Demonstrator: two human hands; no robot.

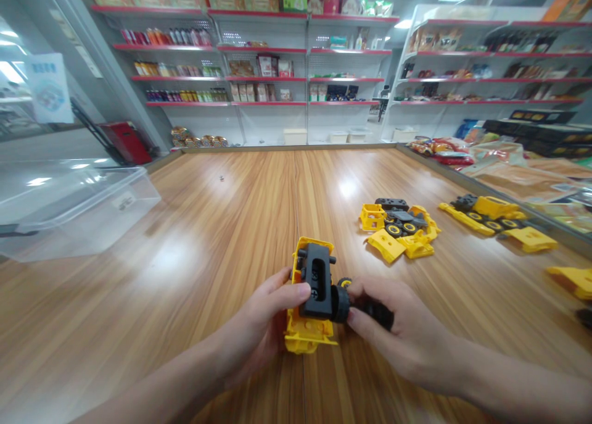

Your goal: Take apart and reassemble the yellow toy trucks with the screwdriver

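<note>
Over the counter's [222, 226] near middle, the left hand [271, 307] clasped a yellow toy-truck body [309, 339] and black chassis [313, 255] together — seemingly for steadiness — while the right hand [409, 331] pinched a black wheel [341, 305] at their right side. Loose toy parts [386, 245] lay farther right.

The single view is taken from the head, aimed forward and down across the desk [231, 226] toward its far edge; the left hand [271, 303] and right hand [409, 334] are seen close, the shelves [268, 78] farther off.
</note>
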